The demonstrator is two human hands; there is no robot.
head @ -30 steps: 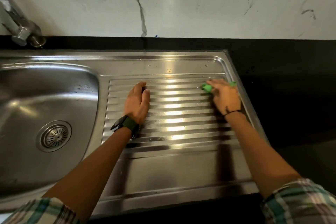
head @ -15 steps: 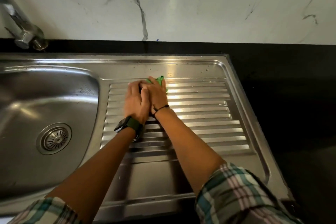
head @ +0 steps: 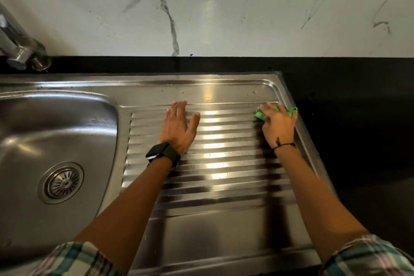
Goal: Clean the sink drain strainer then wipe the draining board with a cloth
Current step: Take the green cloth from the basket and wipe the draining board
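A small green cloth [head: 259, 115] lies bunched at the far right end of the ribbed steel draining board [head: 224, 186]. My right hand [head: 279, 127] covers it with fingers curled over it, and green shows on both sides of the fingers. Flat on the ribs near the board's far left corner is my left hand [head: 177, 127], fingers straight, with a dark watch at the wrist. The round drain strainer [head: 62, 182] sits in the bottom of the sink basin [head: 56, 123] to the left, apart from both hands.
A chrome tap [head: 18, 51] stands at the back left. Black countertop [head: 358, 130] borders the board on the right and behind. A white marble wall [head: 224, 6] rises at the back. Water drops dot the board's far rim.
My right hand has slid the cloth from beside my left hand back across the ribs to the right end. My left hand has stayed in place, its fingers now flatter.
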